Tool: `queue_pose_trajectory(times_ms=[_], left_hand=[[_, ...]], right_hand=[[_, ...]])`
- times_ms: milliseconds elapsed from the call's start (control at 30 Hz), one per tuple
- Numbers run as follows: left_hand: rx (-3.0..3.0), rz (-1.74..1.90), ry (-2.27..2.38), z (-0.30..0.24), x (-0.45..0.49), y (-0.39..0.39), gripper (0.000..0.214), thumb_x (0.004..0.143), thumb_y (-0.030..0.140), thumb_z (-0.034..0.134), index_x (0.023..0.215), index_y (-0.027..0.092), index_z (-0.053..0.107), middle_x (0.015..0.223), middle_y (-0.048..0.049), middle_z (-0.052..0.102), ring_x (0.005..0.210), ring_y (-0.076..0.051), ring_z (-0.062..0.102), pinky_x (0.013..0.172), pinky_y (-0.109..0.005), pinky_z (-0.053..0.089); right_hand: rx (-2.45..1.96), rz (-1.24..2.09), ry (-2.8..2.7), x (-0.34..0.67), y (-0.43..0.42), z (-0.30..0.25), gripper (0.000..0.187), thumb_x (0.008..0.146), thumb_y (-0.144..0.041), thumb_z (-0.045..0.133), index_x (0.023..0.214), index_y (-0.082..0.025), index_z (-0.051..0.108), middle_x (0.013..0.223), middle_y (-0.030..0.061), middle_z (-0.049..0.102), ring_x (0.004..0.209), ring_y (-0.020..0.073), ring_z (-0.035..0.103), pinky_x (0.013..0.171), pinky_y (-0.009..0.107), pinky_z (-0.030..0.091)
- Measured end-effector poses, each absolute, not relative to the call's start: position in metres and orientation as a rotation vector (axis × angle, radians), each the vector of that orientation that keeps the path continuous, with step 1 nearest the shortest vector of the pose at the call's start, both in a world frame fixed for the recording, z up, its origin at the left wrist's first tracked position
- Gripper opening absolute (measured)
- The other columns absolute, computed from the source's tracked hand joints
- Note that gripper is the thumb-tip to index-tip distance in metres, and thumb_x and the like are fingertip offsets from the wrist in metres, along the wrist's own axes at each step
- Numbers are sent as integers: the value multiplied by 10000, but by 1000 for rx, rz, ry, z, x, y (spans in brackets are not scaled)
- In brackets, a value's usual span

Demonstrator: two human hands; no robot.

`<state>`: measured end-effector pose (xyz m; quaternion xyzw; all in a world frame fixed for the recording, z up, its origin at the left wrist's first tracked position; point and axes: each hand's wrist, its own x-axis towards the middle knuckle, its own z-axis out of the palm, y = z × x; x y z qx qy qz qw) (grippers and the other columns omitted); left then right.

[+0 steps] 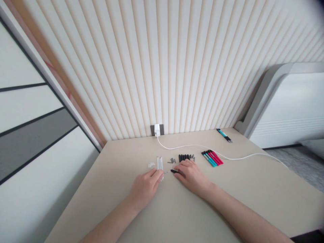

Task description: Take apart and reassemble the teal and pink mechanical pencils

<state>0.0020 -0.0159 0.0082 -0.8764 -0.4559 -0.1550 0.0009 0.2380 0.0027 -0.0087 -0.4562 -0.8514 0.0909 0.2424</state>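
Note:
My right hand [190, 173] rests on the beige table [253, 189], fingers closed on a short black pen part [174, 171] that sticks out to the left. My left hand [145, 186] lies just left of it, fingers curled at a thin white refill [162, 178] and a tiny piece [166, 172]. Whether the left hand grips the refill I cannot make out. Beyond the hands lie a bunch of white refills [159, 162], small white bits [151, 164], small grey parts [172, 160] and a row of black pen barrels [184, 157].
Finished teal and red pens [212, 158] lie in a row to the right, and one more teal pen [224, 135] lies near the wall. A white charger [157, 130] in the wall socket trails a white cable [240, 157] across the table. A white unit [291, 108] stands at right.

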Motion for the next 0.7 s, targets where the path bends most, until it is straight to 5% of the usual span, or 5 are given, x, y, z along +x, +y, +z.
queue_pose_trajectory(times_ms=[233,500,700], left_hand=[[-2714,-511,-1490,7,2,-15,268,1026,290,323,1037,239,586,888,-11,682,758,-165,683,619,-244,470],[-2743,-486,-1524,5,2,-14,252,1026,290,333,1057,235,577,921,-15,684,808,-176,694,664,-258,486],[-2763,-488,-1527,6,2,-16,251,1024,286,334,1062,232,577,920,-15,680,811,-179,692,682,-265,492]], right_hand=[[-1204,458,-2208,238,4,-8,96,924,-200,561,944,-213,654,909,37,673,892,191,606,826,325,458],[-1185,787,-1851,232,-1,-5,141,928,-328,545,990,-215,602,897,41,654,827,185,596,722,310,469],[-984,1333,-1376,224,3,-10,374,864,-480,627,1103,-218,511,897,44,714,815,177,660,740,307,482]])
